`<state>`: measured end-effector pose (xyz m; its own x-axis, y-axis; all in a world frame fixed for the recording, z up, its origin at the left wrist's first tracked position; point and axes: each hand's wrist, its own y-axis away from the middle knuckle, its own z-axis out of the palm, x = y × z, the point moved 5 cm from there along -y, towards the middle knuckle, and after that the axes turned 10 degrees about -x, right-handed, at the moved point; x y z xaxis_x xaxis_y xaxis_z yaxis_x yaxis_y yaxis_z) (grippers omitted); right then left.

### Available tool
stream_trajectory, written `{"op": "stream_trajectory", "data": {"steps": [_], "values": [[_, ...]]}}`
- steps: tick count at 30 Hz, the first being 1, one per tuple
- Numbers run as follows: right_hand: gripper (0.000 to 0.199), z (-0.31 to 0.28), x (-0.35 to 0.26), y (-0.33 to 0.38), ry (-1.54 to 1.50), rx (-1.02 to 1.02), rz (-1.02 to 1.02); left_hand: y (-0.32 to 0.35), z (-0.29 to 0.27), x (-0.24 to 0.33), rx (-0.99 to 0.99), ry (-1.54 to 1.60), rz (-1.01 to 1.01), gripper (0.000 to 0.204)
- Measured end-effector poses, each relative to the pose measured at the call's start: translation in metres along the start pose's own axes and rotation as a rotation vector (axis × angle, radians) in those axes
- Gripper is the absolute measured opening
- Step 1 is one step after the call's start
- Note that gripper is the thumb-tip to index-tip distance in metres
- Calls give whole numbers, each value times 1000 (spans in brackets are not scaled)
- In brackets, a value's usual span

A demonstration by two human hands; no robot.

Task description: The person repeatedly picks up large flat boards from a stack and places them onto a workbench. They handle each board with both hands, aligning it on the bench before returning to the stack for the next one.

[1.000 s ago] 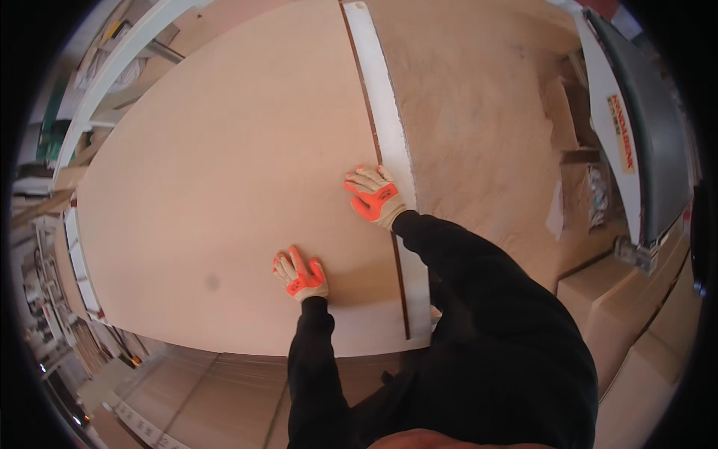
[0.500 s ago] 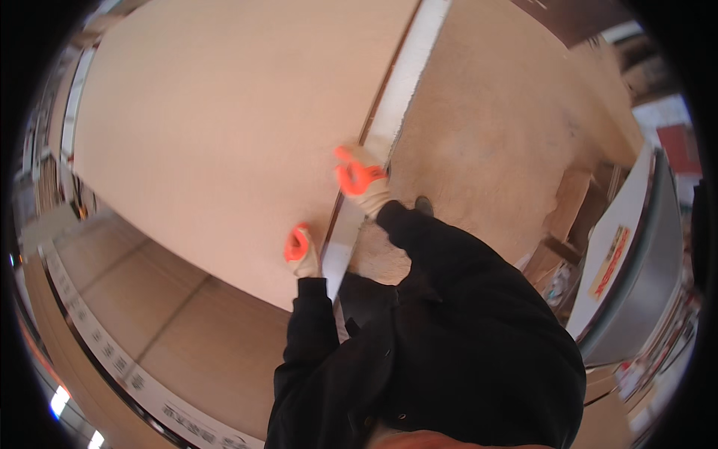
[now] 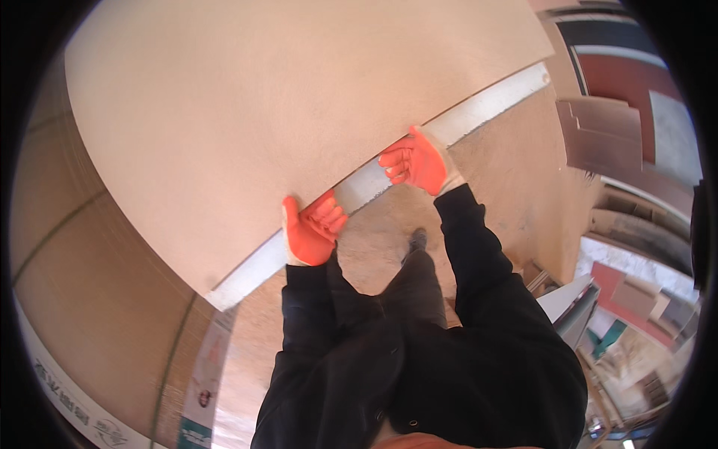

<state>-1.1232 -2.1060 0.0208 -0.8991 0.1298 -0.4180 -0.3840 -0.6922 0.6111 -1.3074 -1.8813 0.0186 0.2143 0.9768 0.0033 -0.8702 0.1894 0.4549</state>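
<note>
A large tan board (image 3: 224, 112) lies flat in front of me, with a white strip (image 3: 486, 105) running along its near edge. My left hand (image 3: 310, 232), in a cream glove with an orange palm, is at this edge toward its left end. Its palm is turned up, thumb apart from the loosely bent fingers, and nothing shows in it. Farther right along the same strip is my right hand (image 3: 419, 165), gloved alike. That palm also faces up, with bent fingers over the strip and the thumb at the board's edge. Whether either hand touches the board is unclear.
On the left stands a wrapped brown stack (image 3: 97, 292) with dark straps and a white printed border. Brown sheets (image 3: 602, 131) and reddish panels lie at the right, with offcuts (image 3: 636, 295) lower down. Dusty brown floor (image 3: 374, 247) is under my feet.
My view has turned, so the board's edge now slants up to the right. Both hands have turned palm up at that edge, and their fingers are less curled than before.
</note>
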Motion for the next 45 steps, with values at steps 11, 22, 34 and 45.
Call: {"op": "stream_trajectory", "data": {"steps": [11,22,34,45], "values": [[58,29,-10,1,280,351,-63,8,7,-8,590,-372,363,82],[52,7,-9,0,372,354,-82,0,9,-8,401,-265,504,45],[59,10,-14,-15,407,346,-210,5,3,-5,183,-289,42,66],[75,92,39,-35,473,476,-352,485,19,136,885,-951,1177,28]]}}
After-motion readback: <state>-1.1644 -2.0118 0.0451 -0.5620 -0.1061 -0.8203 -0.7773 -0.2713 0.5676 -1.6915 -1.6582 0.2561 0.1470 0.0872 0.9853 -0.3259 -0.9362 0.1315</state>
